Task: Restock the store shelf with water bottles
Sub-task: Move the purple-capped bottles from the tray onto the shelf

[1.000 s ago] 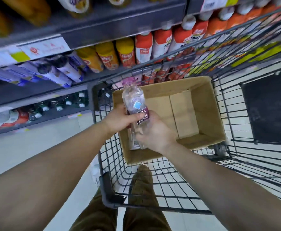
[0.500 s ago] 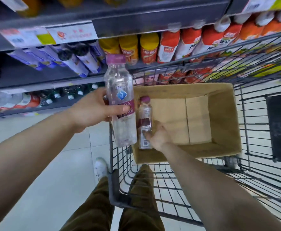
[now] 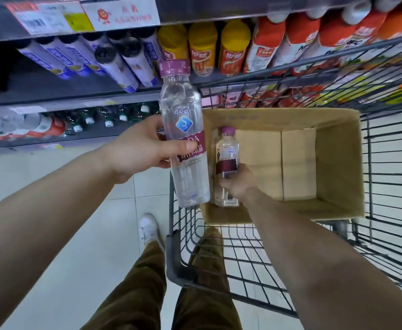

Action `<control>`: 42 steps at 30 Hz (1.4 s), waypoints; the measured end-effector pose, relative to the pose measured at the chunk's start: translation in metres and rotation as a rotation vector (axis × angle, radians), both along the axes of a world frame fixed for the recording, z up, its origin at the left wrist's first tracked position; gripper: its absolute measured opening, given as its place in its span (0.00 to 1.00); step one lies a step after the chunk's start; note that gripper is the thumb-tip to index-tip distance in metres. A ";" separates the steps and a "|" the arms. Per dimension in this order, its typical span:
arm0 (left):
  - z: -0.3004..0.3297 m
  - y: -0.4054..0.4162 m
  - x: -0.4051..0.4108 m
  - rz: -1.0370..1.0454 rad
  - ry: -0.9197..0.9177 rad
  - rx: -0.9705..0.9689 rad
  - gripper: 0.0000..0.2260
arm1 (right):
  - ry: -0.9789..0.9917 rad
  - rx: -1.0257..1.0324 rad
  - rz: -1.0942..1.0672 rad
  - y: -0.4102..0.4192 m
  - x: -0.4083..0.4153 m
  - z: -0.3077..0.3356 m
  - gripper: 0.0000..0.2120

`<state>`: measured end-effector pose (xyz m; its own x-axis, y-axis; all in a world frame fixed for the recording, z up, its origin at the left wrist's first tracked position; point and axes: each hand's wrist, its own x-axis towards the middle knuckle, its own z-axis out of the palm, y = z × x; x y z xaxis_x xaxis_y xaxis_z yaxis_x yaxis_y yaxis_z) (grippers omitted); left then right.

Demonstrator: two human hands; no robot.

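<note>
My left hand grips a clear water bottle with a purple cap and maroon label, held upright above the cart's left edge. My right hand is inside the cardboard box and grips a second, same-looking water bottle that stands in the box's near left corner. The box sits in a black wire shopping cart. The store shelf runs across the top and left of the view.
The shelves hold purple-white bottles, yellow-capped bottles, orange-red cartons and green bottles lower down. Price tags line the upper shelf edge. My legs and a white shoe stand on the tiled floor beside the cart.
My left hand has lifted one bottle out of the box and up to the left. My right hand has stayed low in the box, holding the second bottle.
</note>
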<state>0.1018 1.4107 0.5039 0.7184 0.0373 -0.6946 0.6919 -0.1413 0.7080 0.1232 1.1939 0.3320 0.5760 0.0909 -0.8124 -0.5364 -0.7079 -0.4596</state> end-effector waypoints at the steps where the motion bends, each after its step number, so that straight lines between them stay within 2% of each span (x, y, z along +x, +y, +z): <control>1: 0.001 -0.001 -0.001 0.005 0.002 0.001 0.17 | -0.017 -0.003 0.014 -0.008 0.000 0.007 0.26; 5: 0.013 -0.007 -0.006 0.027 0.022 0.002 0.17 | -0.049 -0.009 0.066 -0.041 0.005 0.051 0.23; 9: 0.049 -0.010 -0.020 0.058 -0.022 -0.010 0.12 | -0.106 0.032 0.099 -0.060 0.012 0.126 0.27; 12: 0.066 -0.006 -0.030 0.080 -0.023 -0.007 0.12 | -0.059 0.109 0.157 -0.063 0.017 0.171 0.24; 15: 0.102 0.019 -0.053 0.154 -0.061 0.000 0.12 | -0.060 0.230 0.258 -0.036 0.023 0.237 0.30; 19: 0.153 0.074 -0.096 0.243 -0.148 0.007 0.19 | -0.026 0.455 0.362 0.050 0.009 0.306 0.30; 22: 0.186 0.131 -0.145 0.374 -0.224 0.026 0.12 | 0.004 0.613 0.478 0.138 -0.024 0.343 0.31; 25: 0.218 0.206 -0.211 0.502 -0.306 0.078 0.10 | 0.016 0.720 0.591 0.236 -0.076 0.375 0.30; 30: 0.273 0.334 -0.348 0.692 -0.394 0.231 0.18 | 0.008 0.829 0.761 0.396 -0.177 0.410 0.27; 35: 0.313 0.417 -0.454 0.826 -0.488 0.292 0.27 | -0.021 0.903 0.871 0.517 -0.263 0.445 0.31; 38: 0.324 0.453 -0.488 0.919 -0.545 0.356 0.24 | -0.043 0.942 0.901 0.573 -0.295 0.464 0.31; 42: 0.342 0.497 -0.501 1.051 -0.617 0.378 0.17 | -0.049 1.037 0.906 0.641 -0.312 0.486 0.22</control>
